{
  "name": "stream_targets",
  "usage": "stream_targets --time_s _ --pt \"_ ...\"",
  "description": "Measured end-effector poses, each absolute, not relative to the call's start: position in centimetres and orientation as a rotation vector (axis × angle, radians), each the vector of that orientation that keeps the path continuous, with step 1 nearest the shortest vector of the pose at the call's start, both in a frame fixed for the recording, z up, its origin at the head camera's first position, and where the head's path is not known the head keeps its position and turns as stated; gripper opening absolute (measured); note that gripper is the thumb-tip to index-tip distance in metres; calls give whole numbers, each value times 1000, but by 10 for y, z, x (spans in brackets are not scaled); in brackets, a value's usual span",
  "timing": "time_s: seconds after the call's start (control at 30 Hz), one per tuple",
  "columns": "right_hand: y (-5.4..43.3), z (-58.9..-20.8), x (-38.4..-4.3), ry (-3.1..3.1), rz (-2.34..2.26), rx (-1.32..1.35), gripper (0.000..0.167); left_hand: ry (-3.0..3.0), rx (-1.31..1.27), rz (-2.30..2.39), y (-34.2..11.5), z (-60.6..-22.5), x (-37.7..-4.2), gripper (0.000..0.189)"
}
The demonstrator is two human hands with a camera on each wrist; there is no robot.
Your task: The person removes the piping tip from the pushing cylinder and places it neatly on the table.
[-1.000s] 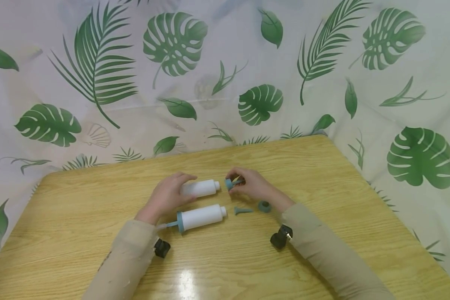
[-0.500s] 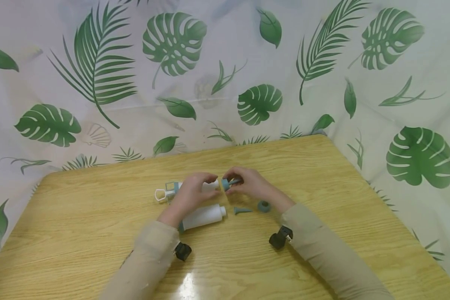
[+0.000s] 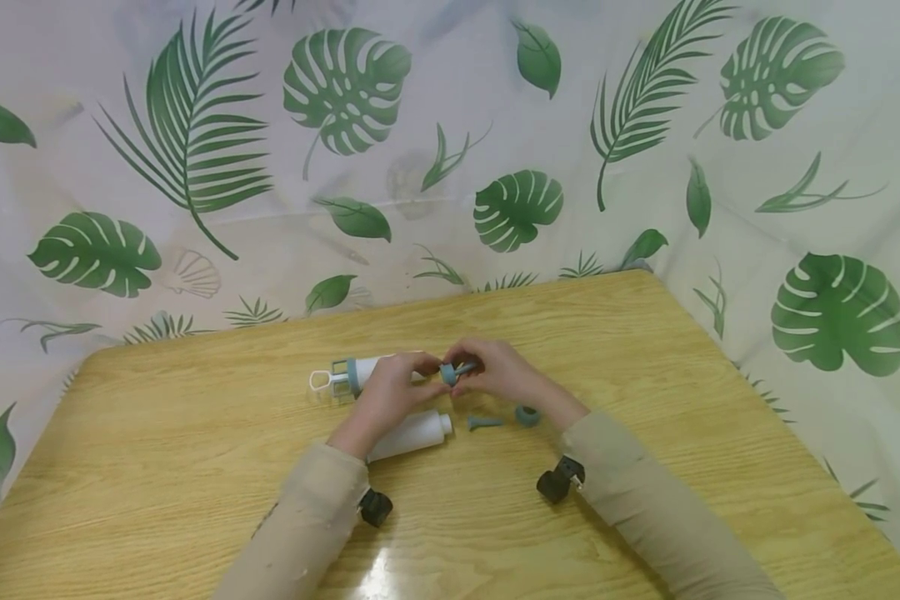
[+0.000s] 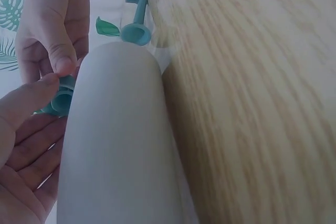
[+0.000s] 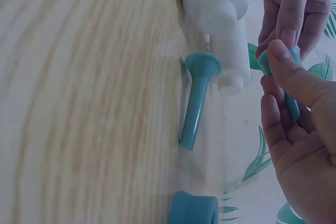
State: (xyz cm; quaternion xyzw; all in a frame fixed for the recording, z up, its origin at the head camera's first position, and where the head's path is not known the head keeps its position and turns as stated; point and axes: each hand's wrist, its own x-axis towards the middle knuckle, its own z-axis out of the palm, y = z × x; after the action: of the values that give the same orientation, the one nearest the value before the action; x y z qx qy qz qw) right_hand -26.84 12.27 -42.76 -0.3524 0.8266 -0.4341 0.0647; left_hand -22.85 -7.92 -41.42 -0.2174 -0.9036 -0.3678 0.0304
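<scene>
Between both hands is a teal screw cap (image 3: 447, 374) with a slim nozzle stem (image 5: 292, 107) pointing right. My left hand (image 3: 396, 387) pinches the cap's left side with thumb and fingers. From the right, my right hand (image 3: 501, 372) grips the cap and stem, its thumb on top in the right wrist view. Behind the left hand lies a white syringe-like barrel (image 3: 367, 369) with a teal collar and a white loop handle (image 3: 321, 381); its right end is hidden. A second white barrel (image 3: 418, 433) lies nearer, partly covered by the left wrist.
A loose teal nozzle (image 3: 484, 422) lies on the wooden table (image 3: 480, 517) right of the nearer barrel. Close to the right wrist is a teal ring-shaped cap (image 3: 527, 415). A leaf-printed cloth (image 3: 435, 233) hangs behind the table.
My left hand has let go of the back barrel and moved right to the teal cap, now pinching it. My right hand keeps its grip, with the cap shifted slightly left.
</scene>
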Motion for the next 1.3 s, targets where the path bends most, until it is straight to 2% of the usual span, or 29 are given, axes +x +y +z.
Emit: stream_targets --time_s 0.2,0.43,0.57,1.3 --pt "125 -424 -266 2512 -1297 -1036 34 -2754 -660 -1156 -82 -417 -228 27" --pt "133 -426 -267 2588 -1258 -1011 16 -2713 -621 -1105 -88 -415 -229 30" --pt "136 -426 -268 2596 -1255 -980 11 -2724 -621 -1097 -91 -414 -229 31" --pt "126 -429 -268 2547 -1335 -975 22 -2696 -683 -1111 -85 -417 -227 32"
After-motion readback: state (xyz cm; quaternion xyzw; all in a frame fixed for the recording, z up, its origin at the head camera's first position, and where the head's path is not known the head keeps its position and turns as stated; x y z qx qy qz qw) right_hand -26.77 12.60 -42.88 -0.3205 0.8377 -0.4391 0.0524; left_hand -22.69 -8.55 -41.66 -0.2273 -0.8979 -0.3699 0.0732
